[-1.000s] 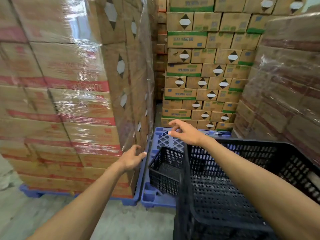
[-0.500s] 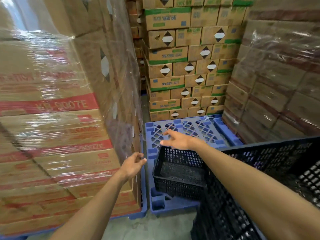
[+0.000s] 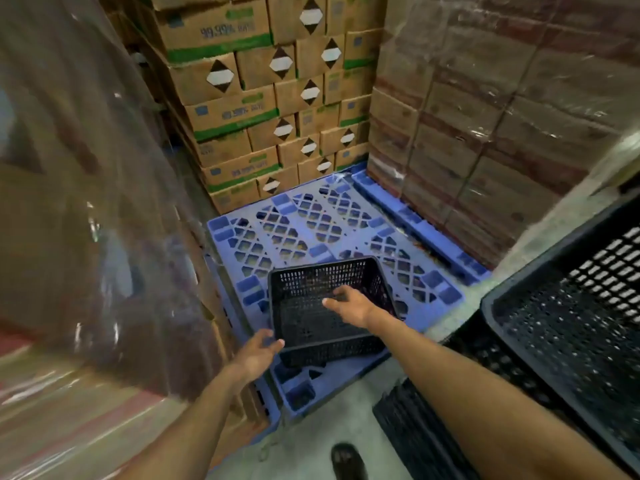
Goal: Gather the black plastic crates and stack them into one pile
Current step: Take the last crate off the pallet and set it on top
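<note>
1. Two bare arms reached forward and down toward the small black crate, which sat on the near corner of the blue pallet.
2. Our left hand had its fingers spread, fingertips at the crate's near-left rim corner, clamping nothing.
3. Our right hand hovered over the crate's inside, fingers loosely apart.
4. We saw a larger black crate beside our right forearm.

Printed "99.99%" on green-striped cardboard boxes stacked behind blue pallet; other lettering illegible.
</note>
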### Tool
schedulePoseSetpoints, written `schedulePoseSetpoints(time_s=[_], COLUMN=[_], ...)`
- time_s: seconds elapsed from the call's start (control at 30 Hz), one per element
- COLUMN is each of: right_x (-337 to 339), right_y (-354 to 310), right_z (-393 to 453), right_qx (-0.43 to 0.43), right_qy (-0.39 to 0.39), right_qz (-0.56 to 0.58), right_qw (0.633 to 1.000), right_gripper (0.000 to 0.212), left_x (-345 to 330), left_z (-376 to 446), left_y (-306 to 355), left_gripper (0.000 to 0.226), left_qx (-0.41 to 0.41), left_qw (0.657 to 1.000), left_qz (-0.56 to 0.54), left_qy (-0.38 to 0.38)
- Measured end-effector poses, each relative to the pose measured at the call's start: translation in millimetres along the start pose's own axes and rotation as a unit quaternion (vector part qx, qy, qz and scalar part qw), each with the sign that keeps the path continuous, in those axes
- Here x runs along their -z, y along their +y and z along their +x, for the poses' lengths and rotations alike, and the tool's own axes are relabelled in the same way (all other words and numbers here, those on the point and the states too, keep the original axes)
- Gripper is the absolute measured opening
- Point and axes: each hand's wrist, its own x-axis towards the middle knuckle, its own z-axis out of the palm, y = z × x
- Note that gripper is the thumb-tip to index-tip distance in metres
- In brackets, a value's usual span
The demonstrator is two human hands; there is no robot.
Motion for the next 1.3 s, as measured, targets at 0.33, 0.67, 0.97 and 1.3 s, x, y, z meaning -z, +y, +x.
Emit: schedulePoseSetpoints(time_s=[0.33,0.67,0.97,1.3], right_x=[-16,-31,-49,-25], right_y=[132,257,321,294], right_z=[176,290,340,332], right_qx=[-0.201,-0.395,-0.388,-0.390], right_qy=[0.125,0.128,0.182,0.202], right_qz=[0.185,0.333,0.492,0.548], right_qw=[0.954,0.846,0.758,0.712], right_gripper=[0.070,0.067,0.050,0.047], left_x=[-37,-79,-105,-103], left_z=[200,334,390,378], left_y=[-50,-120,-161,-135], left_gripper=[0.054,0.066,0.044,0.048], left_qx=[0.140,0.185,0.304,0.260], left_qw=[0.988,0.977,0.926,0.910], left_qz=[-0.029,-0.057,-0.209,-0.315], left_qy=[0.051,0.090,0.079,0.071])
